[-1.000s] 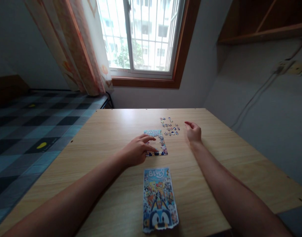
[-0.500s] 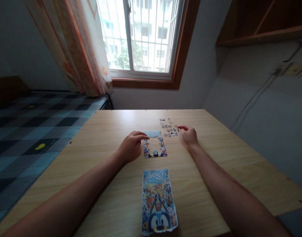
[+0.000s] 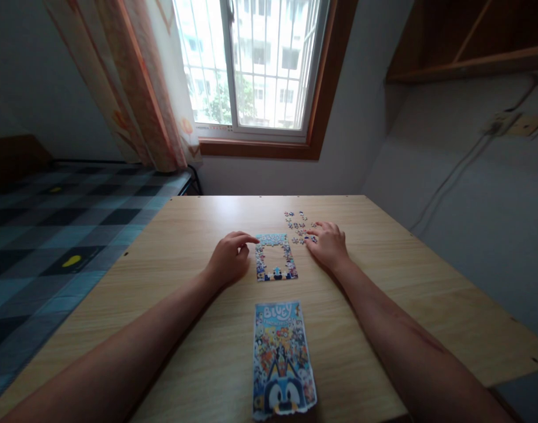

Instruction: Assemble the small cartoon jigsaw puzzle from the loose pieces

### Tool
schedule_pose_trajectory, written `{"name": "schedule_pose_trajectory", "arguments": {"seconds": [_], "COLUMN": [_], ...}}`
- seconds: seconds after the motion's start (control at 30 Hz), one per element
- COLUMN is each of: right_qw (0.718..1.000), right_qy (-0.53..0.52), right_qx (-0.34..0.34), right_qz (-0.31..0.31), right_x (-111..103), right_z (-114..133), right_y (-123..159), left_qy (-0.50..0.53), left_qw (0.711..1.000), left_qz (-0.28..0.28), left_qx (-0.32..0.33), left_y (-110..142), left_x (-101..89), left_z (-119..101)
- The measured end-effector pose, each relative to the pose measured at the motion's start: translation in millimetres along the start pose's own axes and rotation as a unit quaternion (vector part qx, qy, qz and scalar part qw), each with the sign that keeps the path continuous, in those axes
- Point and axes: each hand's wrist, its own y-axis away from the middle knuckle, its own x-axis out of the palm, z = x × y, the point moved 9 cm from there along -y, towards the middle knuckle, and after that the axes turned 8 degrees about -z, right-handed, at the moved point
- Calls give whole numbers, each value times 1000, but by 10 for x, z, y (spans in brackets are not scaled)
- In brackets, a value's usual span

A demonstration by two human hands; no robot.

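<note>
Partly built puzzle [image 3: 273, 239]: flat on the table [image 3: 207, 364], between the two hands; border joined on all four sides, a few pieces jutting inward from the bottom row, bare wood showing through the middle.
Loose pieces [image 3: 296, 225]: scattered in rough rows off the puzzle's upper right corner, small and multicoloured; right-hand portion partly hidden.
Left hand [image 3: 231, 258]: just left of the puzzle; index finger stretched to the upper left edge, contact uncertain; thumb a little apart, remaining fingers curled under; hold seemingly empty.
Right hand [image 3: 328, 247]: palm down at the right end of the loose pieces, fingers part-spread among them; any grip on a piece too small to tell.
Obstruction: right hand, covering some of the loose pieces; puzzle itself in nearly full view.
Printed packet [image 3: 283, 352]: lettered "BLUEY", crowded with cartoon figures, blue dog face at the bottom, near edge ragged; lying on the near part of the table between the forearms [image 3: 163, 335], apart from the puzzle.
Window [image 3: 269, 70]: barred, bright, wood-trimmed, beyond the table's far edge.
Curtain [image 3: 150, 88]: floral, gathered at the window's left.
Bed [image 3: 119, 194]: left of the table, checked cover with yellow marks.
Shelf [image 3: 463, 67]: wooden, high on the right wall.
Socket [image 3: 528, 124]: below the shelf, cable [image 3: 449, 170] slanting down toward the table.
</note>
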Motion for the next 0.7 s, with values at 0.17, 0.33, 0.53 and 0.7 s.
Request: {"name": "schedule_pose_trajectory", "arguments": {"seconds": [0.17, 0.33, 0.53, 0.7], "right_qw": [999, 995, 990, 988], "right_qy": [24, 42, 43, 60], "right_qx": [8, 32, 45, 31], "right_qz": [35, 86, 126, 138], "right_x": [51, 93, 133, 101], "right_z": [-9, -21, -57, -43], "right_y": [14, 20, 36, 39], "left_qy": [1, 11, 11, 11], "left_qw": [1000, 1000, 1000, 1000], "left_qz": [-1, -10, -10, -4], "left_qx": [-3, -10, -15, -16], "left_y": [2, 7, 13, 15], "left_x": [7, 12, 11, 18], "left_z": [21, 49, 54, 55]}}
